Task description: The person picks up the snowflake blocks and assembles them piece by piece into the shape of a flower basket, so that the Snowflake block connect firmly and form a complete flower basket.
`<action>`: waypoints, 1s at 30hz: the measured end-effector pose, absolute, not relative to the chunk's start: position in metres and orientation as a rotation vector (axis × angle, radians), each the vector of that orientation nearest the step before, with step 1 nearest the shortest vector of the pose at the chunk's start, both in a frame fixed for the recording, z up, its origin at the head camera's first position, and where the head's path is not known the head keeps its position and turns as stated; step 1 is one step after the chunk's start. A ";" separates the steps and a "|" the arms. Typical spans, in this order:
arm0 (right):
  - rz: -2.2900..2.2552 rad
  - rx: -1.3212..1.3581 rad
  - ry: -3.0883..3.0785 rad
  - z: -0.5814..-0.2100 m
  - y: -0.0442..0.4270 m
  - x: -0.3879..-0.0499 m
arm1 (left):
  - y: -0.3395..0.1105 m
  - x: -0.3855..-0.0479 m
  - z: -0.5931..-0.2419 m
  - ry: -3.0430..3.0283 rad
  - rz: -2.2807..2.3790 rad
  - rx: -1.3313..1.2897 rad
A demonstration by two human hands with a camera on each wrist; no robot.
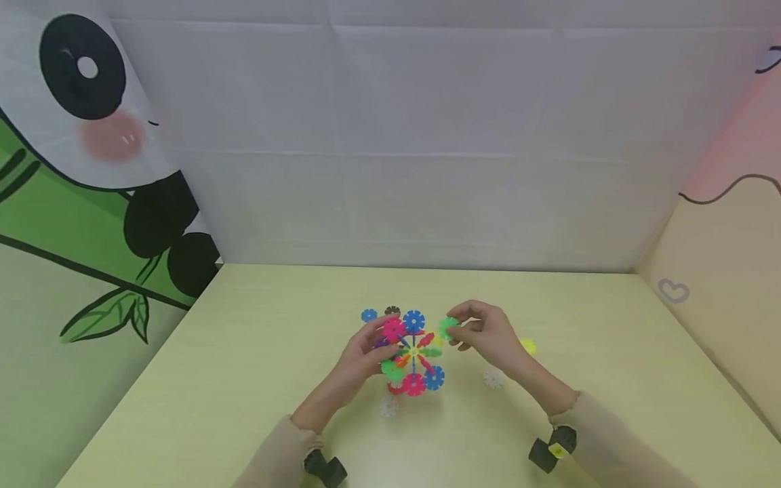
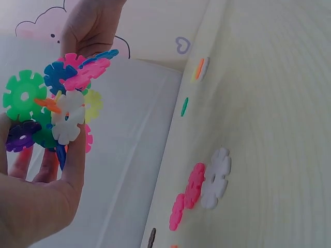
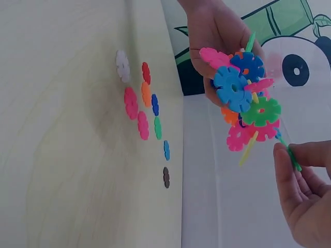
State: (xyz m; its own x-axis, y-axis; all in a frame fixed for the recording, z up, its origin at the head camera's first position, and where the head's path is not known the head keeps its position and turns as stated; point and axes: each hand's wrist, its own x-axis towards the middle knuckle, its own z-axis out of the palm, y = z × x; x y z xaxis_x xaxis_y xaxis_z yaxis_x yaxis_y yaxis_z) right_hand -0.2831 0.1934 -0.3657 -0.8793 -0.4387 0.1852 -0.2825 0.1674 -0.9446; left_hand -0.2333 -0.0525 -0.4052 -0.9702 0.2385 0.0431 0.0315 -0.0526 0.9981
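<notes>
My left hand (image 1: pixel 358 357) grips a cluster of interlocked snowflake discs (image 1: pixel 413 352) in pink, blue, green, white, yellow and other colours, raised above the table. The thumb and fingers curl round its left side, and the palm shows in the left wrist view. To the right of the cluster, my right hand (image 1: pixel 488 330) pinches a single green notched disc (image 1: pixel 448 328) between thumb and fingertips. In the right wrist view that green disc (image 3: pixel 295 157) is seen edge-on, close beside the cluster (image 3: pixel 261 111); whether they touch I cannot tell.
Loose discs lie on the pale table (image 1: pixel 244 379): white discs (image 1: pixel 388 407) near the front, a blue disc (image 1: pixel 369 315) and a dark disc (image 1: pixel 392 310) behind, a yellow disc (image 1: pixel 528 346) at the right. Several more, including pink discs (image 3: pixel 131 103), show in the right wrist view.
</notes>
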 end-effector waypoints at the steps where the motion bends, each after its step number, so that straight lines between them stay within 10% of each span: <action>1: -1.813 -0.710 2.295 -0.365 0.190 -0.282 | -0.052 -0.233 -0.404 2.055 2.160 0.294; 30: -1.922 -0.740 2.491 -0.377 0.159 -0.249 | -0.048 -0.215 -0.398 2.216 2.068 0.433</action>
State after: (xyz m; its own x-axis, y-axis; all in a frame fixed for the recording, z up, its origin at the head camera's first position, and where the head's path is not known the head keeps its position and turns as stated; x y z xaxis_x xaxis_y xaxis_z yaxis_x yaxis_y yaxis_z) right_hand -0.2493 0.1586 -0.3774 -0.8912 -0.2985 0.3415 -0.4061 0.1898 -0.8939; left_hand -0.2149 -0.0477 -0.3979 -0.9570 0.2580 0.1329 0.1505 0.0495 0.9874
